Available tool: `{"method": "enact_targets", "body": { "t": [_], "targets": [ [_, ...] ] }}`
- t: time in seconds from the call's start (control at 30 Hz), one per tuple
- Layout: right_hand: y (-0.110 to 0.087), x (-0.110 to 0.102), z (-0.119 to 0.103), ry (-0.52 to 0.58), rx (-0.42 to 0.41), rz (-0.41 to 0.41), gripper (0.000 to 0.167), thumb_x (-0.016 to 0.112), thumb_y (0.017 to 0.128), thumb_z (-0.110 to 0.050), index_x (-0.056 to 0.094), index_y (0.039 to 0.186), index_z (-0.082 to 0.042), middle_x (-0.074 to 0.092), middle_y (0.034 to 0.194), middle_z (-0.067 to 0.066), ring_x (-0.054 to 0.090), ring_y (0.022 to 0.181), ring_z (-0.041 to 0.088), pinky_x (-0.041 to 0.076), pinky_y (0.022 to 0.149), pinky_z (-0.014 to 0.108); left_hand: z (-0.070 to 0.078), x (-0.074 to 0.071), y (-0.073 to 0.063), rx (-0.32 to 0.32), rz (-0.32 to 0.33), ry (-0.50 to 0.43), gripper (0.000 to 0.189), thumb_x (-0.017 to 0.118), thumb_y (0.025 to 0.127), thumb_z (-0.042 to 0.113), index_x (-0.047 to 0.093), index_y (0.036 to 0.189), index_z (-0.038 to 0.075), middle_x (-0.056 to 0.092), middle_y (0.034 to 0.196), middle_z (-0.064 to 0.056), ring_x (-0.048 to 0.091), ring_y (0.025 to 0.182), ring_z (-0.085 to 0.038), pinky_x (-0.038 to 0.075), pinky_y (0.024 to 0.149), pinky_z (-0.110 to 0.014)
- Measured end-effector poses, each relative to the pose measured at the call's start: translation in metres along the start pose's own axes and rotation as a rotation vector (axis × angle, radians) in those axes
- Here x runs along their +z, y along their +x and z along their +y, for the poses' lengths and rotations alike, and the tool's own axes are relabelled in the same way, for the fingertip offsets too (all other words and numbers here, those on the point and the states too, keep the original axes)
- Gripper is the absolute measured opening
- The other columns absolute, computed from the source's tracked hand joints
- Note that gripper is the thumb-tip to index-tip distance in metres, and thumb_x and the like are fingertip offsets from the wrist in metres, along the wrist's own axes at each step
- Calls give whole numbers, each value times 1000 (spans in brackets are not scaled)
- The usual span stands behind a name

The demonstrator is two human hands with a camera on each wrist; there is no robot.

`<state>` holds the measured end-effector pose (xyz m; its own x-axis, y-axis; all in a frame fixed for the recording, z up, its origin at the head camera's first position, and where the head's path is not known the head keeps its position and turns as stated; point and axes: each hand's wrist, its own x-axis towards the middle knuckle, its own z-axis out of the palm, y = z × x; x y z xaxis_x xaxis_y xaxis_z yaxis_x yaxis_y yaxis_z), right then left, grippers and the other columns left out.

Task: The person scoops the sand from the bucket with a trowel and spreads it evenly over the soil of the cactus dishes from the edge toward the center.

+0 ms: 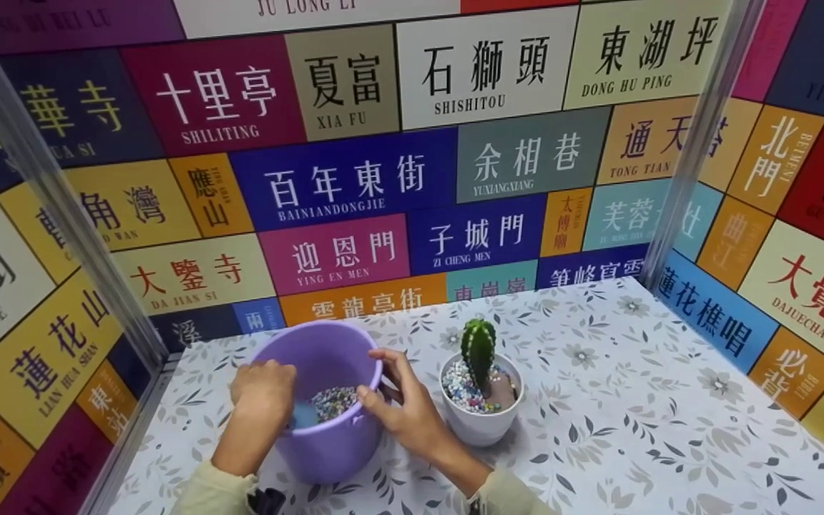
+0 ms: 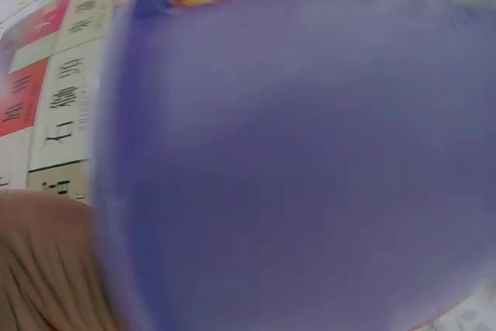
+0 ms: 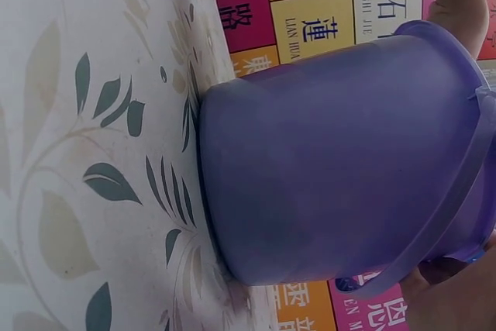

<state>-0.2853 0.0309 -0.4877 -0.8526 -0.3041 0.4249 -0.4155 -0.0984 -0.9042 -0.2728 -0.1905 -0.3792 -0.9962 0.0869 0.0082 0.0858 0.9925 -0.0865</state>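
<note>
A purple bucket (image 1: 333,450) stands on the table with small multicoloured pebbles (image 1: 333,404) in its bottom. Over its left rim reaches my left hand (image 1: 263,390), fingers curled down inside the wall around a light-blue tool (image 1: 303,415); the tool's handle is hidden by the hand. My right hand (image 1: 408,408) grips the bucket's right rim between thumb and fingers. In the right wrist view the bucket's purple handle (image 3: 457,191) hangs down along its side. Just right of that hand sits a white pot (image 1: 480,429) holding a green cactus (image 1: 478,350), with pebbles over part of its soil.
A white tablecloth (image 1: 598,429) with grey leaves and flowers covers the table. Behind it rises a wall of coloured sign panels (image 1: 344,175), joined at the corners by metal posts (image 1: 694,143). The pot stands close beside the right wrist.
</note>
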Motion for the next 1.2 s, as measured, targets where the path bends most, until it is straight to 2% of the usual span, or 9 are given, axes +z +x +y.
{"method": "enact_targets", "body": {
  "t": [0.1, 0.2, 0.43, 0.47, 0.67, 0.87, 1.03, 1.2],
  "targets": [
    [-1, -1, -1, 7, 14, -6, 64, 74, 102, -24, 43, 157, -10, 48, 167, 20, 45, 157, 40, 40, 127, 50, 0, 3, 5, -9, -34, -1, 36, 92, 69, 0, 81, 102, 5, 80, 110, -19, 76, 100, -41, 57, 96, -57],
    [-2, -2, -2, 7, 21, -7, 65, 74, 102, -26, 42, 157, -10, 47, 167, 20, 45, 157, 40, 40, 127, 51, -1, 2, 8, 4, -39, -11, 38, 95, 67, 2, 79, 101, 4, 79, 108, -19, 76, 99, -41, 60, 93, -58],
    [-2, 1, -1, 8, 22, -8, 64, 73, 102, -25, 43, 157, -12, 46, 169, 17, 43, 159, 38, 39, 128, 50, -9, 12, 7, 88, 77, -46, 26, 94, 74, 12, 75, 89, 3, 76, 91, -20, 75, 82, -41, 62, 76, -59],
    [-2, 1, 0, 11, 20, -13, 63, 73, 103, -25, 43, 157, -11, 46, 169, 17, 43, 159, 38, 39, 128, 49, -9, 13, 7, 88, 82, -50, 27, 95, 74, 14, 75, 87, 3, 77, 90, -20, 75, 81, -40, 62, 76, -59],
    [-1, 1, 1, 9, -6, -8, 61, 71, 104, -22, 43, 156, -8, 48, 167, 20, 44, 158, 40, 42, 126, 48, -10, 17, 12, 79, 57, -55, 19, 88, 77, 5, 75, 91, 4, 78, 94, -18, 75, 85, -40, 61, 80, -58],
    [-1, -1, 1, 21, -3, -10, 63, 71, 104, -23, 41, 157, -6, 45, 169, 21, 41, 159, 44, 41, 127, 51, -13, 21, 13, 123, 107, -40, 16, 87, 79, 5, 73, 86, 3, 76, 86, -18, 73, 80, -41, 61, 77, -57],
    [-2, 0, 1, 40, 16, -15, 66, 72, 103, -24, 40, 159, -8, 41, 172, 20, 38, 160, 45, 38, 128, 53, -15, 24, 15, 136, 90, -83, 17, 88, 82, 10, 71, 82, 7, 73, 83, -15, 71, 80, -39, 60, 77, -56],
    [-3, 2, 1, 48, 20, -13, 65, 72, 103, -24, 40, 159, -10, 41, 172, 19, 39, 159, 45, 39, 127, 54, -17, 27, 14, 160, 105, -163, 13, 90, 81, 11, 77, 82, 10, 77, 83, -10, 72, 79, -36, 60, 78, -56]
  ]
}}
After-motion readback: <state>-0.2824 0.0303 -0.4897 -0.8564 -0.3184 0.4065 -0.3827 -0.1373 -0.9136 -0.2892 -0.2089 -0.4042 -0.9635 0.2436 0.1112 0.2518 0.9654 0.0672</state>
